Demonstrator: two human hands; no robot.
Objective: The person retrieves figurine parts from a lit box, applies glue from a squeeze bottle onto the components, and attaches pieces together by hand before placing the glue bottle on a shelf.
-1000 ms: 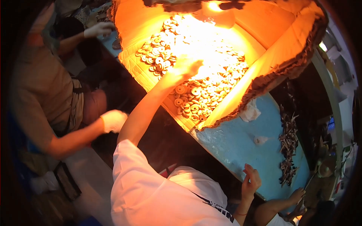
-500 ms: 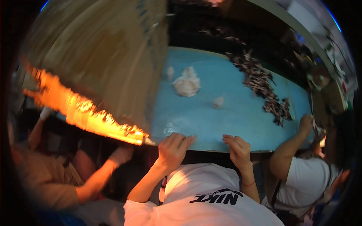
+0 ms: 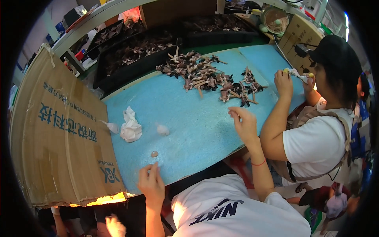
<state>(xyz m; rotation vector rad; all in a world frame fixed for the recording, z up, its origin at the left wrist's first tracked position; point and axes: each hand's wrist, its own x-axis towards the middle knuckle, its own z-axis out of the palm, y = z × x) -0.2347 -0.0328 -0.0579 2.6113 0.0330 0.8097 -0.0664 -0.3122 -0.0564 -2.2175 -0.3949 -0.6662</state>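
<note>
My left hand (image 3: 151, 183) is over the near edge of the blue work surface (image 3: 193, 142), its fingers loosely bent and slightly apart, with nothing visible in them. Just beyond its fingertips lies a small pale pinkish round piece (image 3: 154, 154). Reaching forward, my right hand (image 3: 243, 123) has its fingers partly bent and no object showing between them. Past it lies a heap of small brown and black figurines (image 3: 211, 81) with light stick-like parts. A crumpled white cloth (image 3: 131, 126), a small white bulb-shaped bottle (image 3: 113, 127) and a whitish translucent piece (image 3: 162, 130) are left of centre.
A large cardboard sheet (image 3: 67, 138) stands along the left side. Black trays (image 3: 118, 59) with more figurines line the back. A co-worker (image 3: 316, 134) sits close at right, holding a whitish item. A fan (image 3: 275, 20) stands at back right.
My view has swung right. My hands have moved apart: the right reaches forward toward the figurine heap, while the left stays by the near edge. The small pinkish piece now shows.
</note>
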